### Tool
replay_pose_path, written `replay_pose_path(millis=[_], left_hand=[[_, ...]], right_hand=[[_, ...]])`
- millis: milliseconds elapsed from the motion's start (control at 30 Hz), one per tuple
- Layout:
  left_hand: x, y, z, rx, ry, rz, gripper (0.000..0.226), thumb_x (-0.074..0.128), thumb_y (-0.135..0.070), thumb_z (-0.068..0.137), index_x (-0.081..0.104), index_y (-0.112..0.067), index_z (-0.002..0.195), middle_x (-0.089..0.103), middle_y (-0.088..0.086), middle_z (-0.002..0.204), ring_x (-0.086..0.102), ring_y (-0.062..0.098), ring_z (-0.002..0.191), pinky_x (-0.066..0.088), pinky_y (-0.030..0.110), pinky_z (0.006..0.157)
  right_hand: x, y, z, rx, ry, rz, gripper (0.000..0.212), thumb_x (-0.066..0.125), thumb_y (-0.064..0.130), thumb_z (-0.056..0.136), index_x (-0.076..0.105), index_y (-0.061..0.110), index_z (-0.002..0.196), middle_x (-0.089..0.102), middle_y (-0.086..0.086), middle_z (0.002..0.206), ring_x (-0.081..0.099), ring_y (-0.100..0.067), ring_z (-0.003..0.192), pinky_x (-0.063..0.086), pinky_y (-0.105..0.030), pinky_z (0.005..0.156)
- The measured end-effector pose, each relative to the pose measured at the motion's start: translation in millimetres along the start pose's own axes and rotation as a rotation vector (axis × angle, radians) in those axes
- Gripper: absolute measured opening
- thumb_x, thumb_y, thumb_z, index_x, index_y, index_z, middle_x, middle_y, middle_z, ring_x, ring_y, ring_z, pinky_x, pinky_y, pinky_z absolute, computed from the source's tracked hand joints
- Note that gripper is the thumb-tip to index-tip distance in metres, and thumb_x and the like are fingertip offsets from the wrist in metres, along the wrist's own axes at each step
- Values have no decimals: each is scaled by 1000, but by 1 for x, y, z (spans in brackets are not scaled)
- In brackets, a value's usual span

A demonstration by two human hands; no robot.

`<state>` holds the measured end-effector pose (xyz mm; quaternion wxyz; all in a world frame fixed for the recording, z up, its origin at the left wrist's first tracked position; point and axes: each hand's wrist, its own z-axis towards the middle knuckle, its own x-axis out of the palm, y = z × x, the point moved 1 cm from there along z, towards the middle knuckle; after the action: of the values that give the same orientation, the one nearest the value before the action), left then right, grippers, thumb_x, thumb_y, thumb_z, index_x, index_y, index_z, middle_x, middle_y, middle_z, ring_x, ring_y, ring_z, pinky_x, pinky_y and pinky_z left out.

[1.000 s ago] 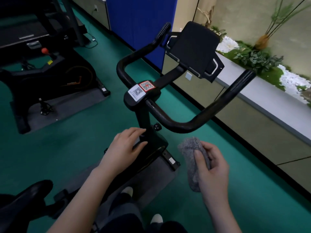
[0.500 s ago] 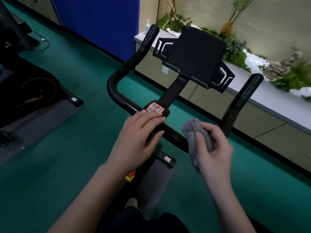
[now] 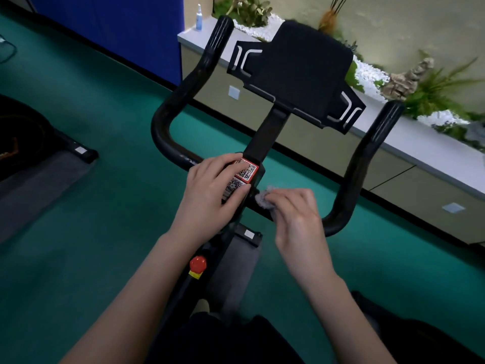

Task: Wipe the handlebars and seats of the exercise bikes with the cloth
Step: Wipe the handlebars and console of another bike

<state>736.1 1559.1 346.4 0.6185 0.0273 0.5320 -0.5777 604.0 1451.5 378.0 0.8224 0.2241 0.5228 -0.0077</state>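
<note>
A black U-shaped handlebar (image 3: 168,111) of an exercise bike fills the middle of the view, with a black tablet holder (image 3: 299,74) above its stem. My left hand (image 3: 210,195) rests on the centre clamp, partly covering the QR stickers (image 3: 242,176). My right hand (image 3: 296,214) presses a grey cloth (image 3: 263,198) against the bar just right of the clamp. Most of the cloth is hidden under the fingers. The seat is out of sight.
A red knob (image 3: 198,264) sits on the frame below the hands. A second bike (image 3: 18,143) on a grey mat stands at the left. A low planter ledge (image 3: 420,143) with a spray bottle (image 3: 199,17) runs along the right, on green floor.
Both hands moved forward: the left hand settled on the centre clamp, and the right hand brought the cloth from the air onto the bar. The view came closer to the handlebar.
</note>
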Motion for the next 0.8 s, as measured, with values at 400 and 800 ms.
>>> replay_pose_path(millis=[400,800], left_hand=[[1,1,0,-15,2,-56,34,54,-34,91,58,-22,123,51,-11,132,47,13,119,30,34,100],[2,0,0,-51,-8,-125,32,56,-33,89,61,-21,119,52,-10,130,47,12,118,25,29,99]], right_hand=[[-3,-15,61,314,364,190,19,53,5,91,64,21,92,68,-8,84,61,-14,52,44,-9,49],[-13,-2,34,187,7,134,20,59,-3,83,71,8,96,70,-4,93,60,-23,90,37,-16,77]])
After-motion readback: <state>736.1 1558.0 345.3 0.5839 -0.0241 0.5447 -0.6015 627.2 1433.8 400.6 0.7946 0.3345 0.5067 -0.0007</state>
